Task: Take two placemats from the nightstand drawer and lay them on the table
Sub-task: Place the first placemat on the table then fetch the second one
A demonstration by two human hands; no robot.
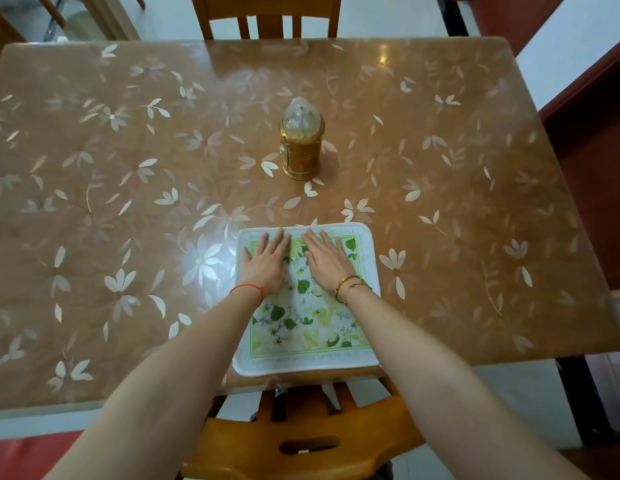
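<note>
A white placemat (303,327) with a green leaf print lies flat on the table (128,202), at the near edge in the middle. My left hand (267,261) and my right hand (327,259) rest side by side on the mat's far half, palms down, fingers straight and spread. I cannot tell whether a second placemat lies under the one I see. The nightstand and its drawer are out of view.
A gold lantern (301,142) with a clear domed top stands upright past the mat, near the table's middle. A wooden chair (294,441) is tucked under the near edge, and another chair (267,15) stands at the far side.
</note>
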